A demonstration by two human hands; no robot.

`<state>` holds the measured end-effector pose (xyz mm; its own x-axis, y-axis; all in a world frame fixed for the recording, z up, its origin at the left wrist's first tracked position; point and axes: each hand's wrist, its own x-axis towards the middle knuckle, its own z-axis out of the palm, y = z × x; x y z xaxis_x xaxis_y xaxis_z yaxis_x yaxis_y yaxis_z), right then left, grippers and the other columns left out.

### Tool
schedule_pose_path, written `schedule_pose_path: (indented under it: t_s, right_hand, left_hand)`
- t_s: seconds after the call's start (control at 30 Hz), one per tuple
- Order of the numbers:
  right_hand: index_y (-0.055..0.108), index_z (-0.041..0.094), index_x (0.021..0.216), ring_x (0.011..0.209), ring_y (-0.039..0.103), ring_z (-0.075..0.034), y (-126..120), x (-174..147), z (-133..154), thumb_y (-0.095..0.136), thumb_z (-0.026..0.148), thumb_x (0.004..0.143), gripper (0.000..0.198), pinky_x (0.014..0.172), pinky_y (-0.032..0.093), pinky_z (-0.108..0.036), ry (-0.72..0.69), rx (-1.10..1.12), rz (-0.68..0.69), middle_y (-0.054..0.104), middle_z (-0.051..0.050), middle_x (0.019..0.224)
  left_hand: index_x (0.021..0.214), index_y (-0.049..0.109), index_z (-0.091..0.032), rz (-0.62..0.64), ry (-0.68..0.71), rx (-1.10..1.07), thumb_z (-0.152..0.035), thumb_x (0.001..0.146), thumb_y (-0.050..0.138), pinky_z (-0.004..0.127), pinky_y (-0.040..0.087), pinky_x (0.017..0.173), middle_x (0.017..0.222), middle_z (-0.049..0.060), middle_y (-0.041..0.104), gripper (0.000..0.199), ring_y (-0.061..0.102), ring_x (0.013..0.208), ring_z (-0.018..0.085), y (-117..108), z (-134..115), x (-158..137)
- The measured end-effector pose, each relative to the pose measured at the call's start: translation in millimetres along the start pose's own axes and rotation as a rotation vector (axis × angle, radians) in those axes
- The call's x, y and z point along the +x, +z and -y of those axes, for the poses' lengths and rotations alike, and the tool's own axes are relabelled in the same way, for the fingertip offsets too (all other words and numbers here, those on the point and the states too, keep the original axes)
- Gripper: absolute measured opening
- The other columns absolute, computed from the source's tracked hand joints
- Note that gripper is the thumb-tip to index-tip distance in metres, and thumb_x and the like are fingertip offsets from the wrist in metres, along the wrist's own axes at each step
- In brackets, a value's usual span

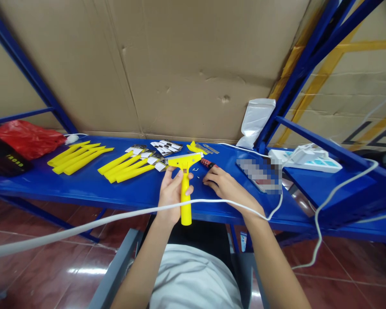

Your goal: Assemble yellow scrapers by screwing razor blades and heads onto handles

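A yellow scraper is upright in my left hand, its fingers wrapped round the handle just below the wide head. A metal strip runs along the top of that head. My right hand rests low over the blue table, fingers curled down and drawn together; whatever is between the fingertips is hidden. Right behind these fingers is a red and black tool handle, partly covered by the hand. Several tiny screws lie between the two hands.
Left of my hands lie yellow scrapers with labelled heads and bare yellow handles. Behind are black-and-white packets and yellow pieces. A phone and power strip sit right. A white cable crosses before me.
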<state>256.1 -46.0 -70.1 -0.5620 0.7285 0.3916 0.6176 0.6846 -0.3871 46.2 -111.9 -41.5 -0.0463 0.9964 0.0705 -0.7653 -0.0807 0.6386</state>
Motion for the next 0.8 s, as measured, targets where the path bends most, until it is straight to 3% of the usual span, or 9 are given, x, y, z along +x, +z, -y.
schedule_pose_path:
  t_s: [0.3,0.4,0.63,0.8]
  right_hand:
    - [0.072,0.026,0.11,0.115,0.07,-0.024,-11.1,-1.1,17.0,0.049,0.022,0.115,0.024,0.105,0.058,-0.042,0.01,0.001,-0.063,0.069,-0.009,0.127]
    - [0.07,0.025,0.114,0.114,0.071,-0.025,-14.9,-0.2,22.2,0.049,0.025,0.116,0.022,0.103,0.058,-0.043,0.001,-0.003,-0.178,0.071,-0.01,0.127]
    - [0.073,0.025,0.111,0.099,0.076,-0.022,-29.4,1.0,40.2,0.061,0.027,0.113,0.012,0.093,0.062,-0.04,-0.062,0.145,-0.634,0.079,-0.006,0.106]
    - [0.079,0.03,0.113,0.099,0.078,-0.025,-35.0,-1.2,50.1,0.064,0.03,0.111,0.015,0.091,0.065,-0.044,-0.06,0.187,-0.683,0.083,-0.005,0.107]
  left_hand:
    - [0.117,0.056,-0.025,0.009,0.003,-0.001,-0.018,0.087,0.088,0.017,0.045,0.052,0.109,0.004,0.066,0.045,0.071,0.089,0.015,0.2,0.1,0.3]
    - [0.117,0.056,-0.025,0.009,0.0,-0.004,-0.017,0.086,0.089,0.017,0.045,0.052,0.11,0.004,0.067,0.046,0.071,0.089,0.015,0.1,0.3,0.4]
    - [0.12,0.056,-0.025,0.044,-0.042,0.068,-0.021,0.084,0.093,0.017,0.047,0.051,0.107,0.003,0.068,0.052,0.071,0.089,0.016,-1.1,1.3,1.4]
    - [0.12,0.058,-0.023,0.156,-0.176,0.165,-0.025,0.081,0.096,0.018,0.048,0.049,0.105,0.004,0.069,0.055,0.073,0.088,0.019,0.6,0.4,2.1]
